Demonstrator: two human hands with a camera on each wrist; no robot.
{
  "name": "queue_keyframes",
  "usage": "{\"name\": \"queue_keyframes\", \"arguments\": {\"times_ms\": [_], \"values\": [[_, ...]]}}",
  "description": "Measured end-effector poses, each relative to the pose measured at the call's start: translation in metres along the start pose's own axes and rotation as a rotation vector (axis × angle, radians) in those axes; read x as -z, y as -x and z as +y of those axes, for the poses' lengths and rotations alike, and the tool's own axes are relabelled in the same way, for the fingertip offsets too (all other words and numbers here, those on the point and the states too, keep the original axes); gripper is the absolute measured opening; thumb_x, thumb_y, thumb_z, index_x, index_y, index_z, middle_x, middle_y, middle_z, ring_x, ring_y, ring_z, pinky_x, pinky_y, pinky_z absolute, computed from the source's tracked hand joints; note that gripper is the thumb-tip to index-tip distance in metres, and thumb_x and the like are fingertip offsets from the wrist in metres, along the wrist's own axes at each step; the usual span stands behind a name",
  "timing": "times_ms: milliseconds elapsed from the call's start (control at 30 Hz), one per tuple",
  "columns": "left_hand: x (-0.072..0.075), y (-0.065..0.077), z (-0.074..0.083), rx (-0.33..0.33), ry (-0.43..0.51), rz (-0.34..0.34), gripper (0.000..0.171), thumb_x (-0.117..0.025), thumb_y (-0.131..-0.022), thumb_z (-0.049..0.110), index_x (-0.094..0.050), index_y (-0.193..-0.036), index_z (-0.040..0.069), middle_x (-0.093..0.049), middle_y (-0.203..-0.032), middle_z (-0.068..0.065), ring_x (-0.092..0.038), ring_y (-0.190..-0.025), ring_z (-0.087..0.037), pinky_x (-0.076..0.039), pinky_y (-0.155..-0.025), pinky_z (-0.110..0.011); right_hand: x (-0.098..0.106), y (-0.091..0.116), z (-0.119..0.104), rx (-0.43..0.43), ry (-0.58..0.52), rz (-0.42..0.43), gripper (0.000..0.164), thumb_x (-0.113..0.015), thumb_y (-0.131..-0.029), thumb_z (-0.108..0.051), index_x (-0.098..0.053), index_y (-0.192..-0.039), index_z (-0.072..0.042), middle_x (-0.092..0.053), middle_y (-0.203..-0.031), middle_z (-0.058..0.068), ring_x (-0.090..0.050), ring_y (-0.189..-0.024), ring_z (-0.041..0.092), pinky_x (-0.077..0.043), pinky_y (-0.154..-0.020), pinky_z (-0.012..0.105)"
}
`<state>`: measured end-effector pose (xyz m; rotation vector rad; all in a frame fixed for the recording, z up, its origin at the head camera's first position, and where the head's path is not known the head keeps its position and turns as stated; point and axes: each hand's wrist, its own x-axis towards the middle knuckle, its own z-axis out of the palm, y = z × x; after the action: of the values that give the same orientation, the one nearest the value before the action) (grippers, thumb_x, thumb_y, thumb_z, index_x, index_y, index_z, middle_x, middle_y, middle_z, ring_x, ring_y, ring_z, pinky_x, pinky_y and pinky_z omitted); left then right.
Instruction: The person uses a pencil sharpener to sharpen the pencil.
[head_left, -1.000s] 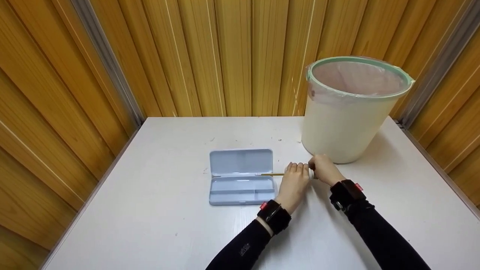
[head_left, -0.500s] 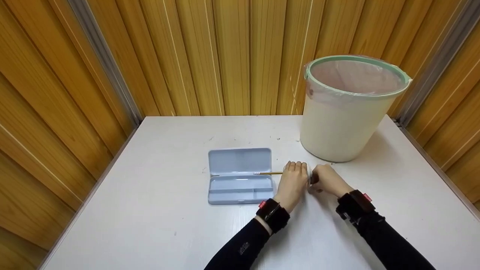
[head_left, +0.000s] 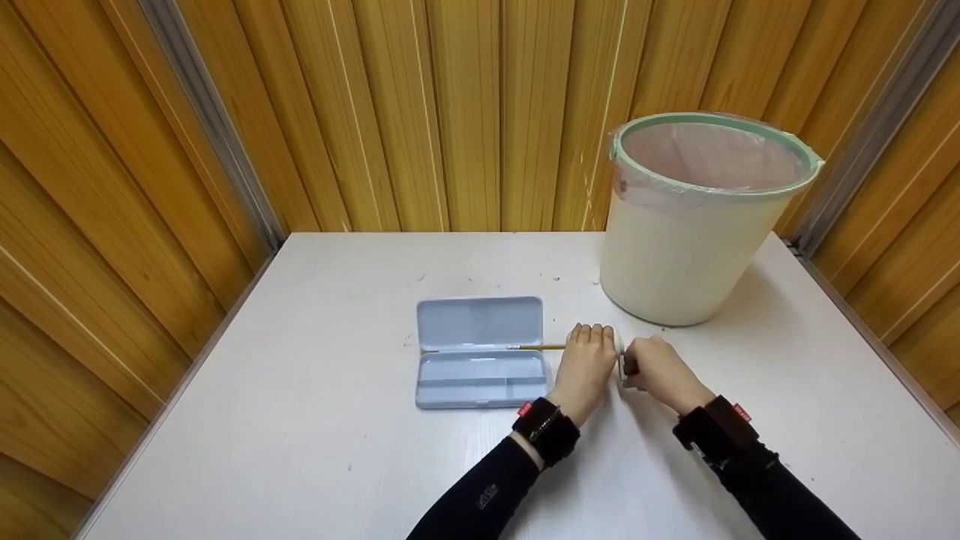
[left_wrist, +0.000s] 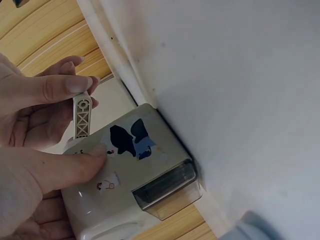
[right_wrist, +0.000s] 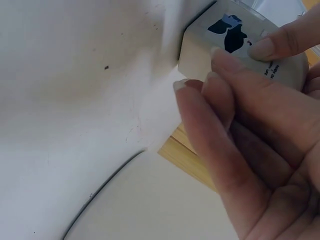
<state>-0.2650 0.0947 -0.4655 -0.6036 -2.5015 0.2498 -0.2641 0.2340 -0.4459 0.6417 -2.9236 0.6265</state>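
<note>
Left wrist cam: sharpener (left_wrist: 131,169) on surface (head_left: 262,450), just R of blue case (head_left: 480,369). L grip (head_left: 589,367) wraps it, R grip (head_left: 661,371) pinches crank (left_wrist: 82,117) end. I'd guess light, stiff, slick plastic; hold both sides firmly. Thin pencil (head_left: 544,347) prob. snaps easily.

Sharpener (left_wrist: 125,172) is off-wht w/ dk-blue print (left_wrist: 121,140).

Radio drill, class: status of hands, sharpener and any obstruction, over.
Left hand grips sharpener; right hand holds its crank. Pencil juts leftward past left hand, toward open case. Bin stands beyond, seemingly not blocking.
</note>
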Motion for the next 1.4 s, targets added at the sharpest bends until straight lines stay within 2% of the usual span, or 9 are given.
{"name": "queue_keyframes", "arguments": {"times_ms": [300,500,733,867,1100,1233,1400], "values": [[0.002,-0.001,0.001,0.002,-0.005,-0.021,0.033,-0.059,-0.091,0.013,-0.065,-0.124,0.013,-0.07,-0.114,0.001,-0.066,-0.106,-0.012,-0.049,-0.102,-0.026,0.0,0.004,-0.003,0.016,-0.019,0.021,0.019,-0.081,-0.065,0.006,-0.066,-0.06,-0.005,-0.062,-0.054,0.002,-0.051,-0.049,0.007,-0.046,-0.051,0.024],[0.001,-0.001,0.001,0.011,-0.005,-0.001,0.03,-0.06,-0.09,0.014,-0.066,-0.12,0.014,-0.07,-0.109,0.002,-0.066,-0.102,-0.012,-0.049,-0.099,-0.025,0.001,0.007,-0.005,0.001,-0.029,0.041,0.018,-0.082,-0.066,0.004,-0.067,-0.062,-0.005,-0.064,-0.056,0.003,-0.053,-0.049,0.008,-0.048,-0.051,0.025],[0.002,-0.001,0.005,-0.004,-0.007,-0.041,0.034,-0.061,-0.09,0.013,-0.065,-0.124,0.015,-0.07,-0.113,0.002,-0.066,-0.106,-0.012,-0.05,-0.1,-0.025,0.003,0.012,-0.006,0.005,-0.035,0.068,0.018,-0.081,-0.065,0.005,-0.067,-0.062,-0.005,-0.063,-0.055,0.002,-0.052,-0.048,0.007,-0.047,-0.051,0.025],[0.003,-0.001,0.004,0.001,-0.024,-0.057,0.035,-0.061,-0.091,0.015,-0.064,-0.125,0.015,-0.069,-0.115,0.003,-0.065,-0.107,-0.011,-0.049,-0.1,-0.025,0.01,0.012,-0.008,0.013,-0.026,0.085,0.018,-0.082,-0.065,0.003,-0.067,-0.06,-0.007,-0.063,-0.054,0.0,-0.051,-0.05,0.006,-0.045,-0.055,0.025],[0.002,-0.001,0.003,0.008,-0.046,0.008,0.028,-0.056,-0.093,0.017,-0.066,-0.12,0.016,-0.07,-0.109,0.004,-0.065,-0.102,-0.011,-0.05,-0.097,-0.024,0.025,0.008,-0.01,0.036,-0.026,0.098,0.017,-0.082,-0.067,0.001,-0.067,-0.063,-0.007,-0.066,-0.06,0.001,-0.055,-0.055,0.008,-0.045,-0.054,0.024],[0.001,0.0,0.002,0.003,-0.047,0.008,0.029,-0.057,-0.093,0.016,-0.066,-0.12,0.016,-0.07,-0.11,0.004,-0.066,-0.102,-0.011,-0.05,-0.098,-0.024,0.032,0.005,-0.01,0.033,-0.064,0.115,0.013,-0.082,-0.069,0.0,-0.07,-0.067,-0.004,-0.069,-0.064,0.006,-0.06,-0.057,0.01,-0.048,-0.053,0.023],[-0.001,0.0,0.0,-0.004,-0.029,0.023,0.029,-0.058,-0.092,0.015,-0.067,-0.119,0.015,-0.07,-0.109,0.005,-0.066,-0.101,-0.011,-0.05,-0.098,-0.025,0.037,0.0,-0.01,0.028,-0.095,0.129,0.01,-0.081,-0.072,-0.001,-0.072,-0.07,-0.002,-0.069,-0.066,0.008,-0.058,-0.057,0.01,-0.046,-0.052,0.021]]}}
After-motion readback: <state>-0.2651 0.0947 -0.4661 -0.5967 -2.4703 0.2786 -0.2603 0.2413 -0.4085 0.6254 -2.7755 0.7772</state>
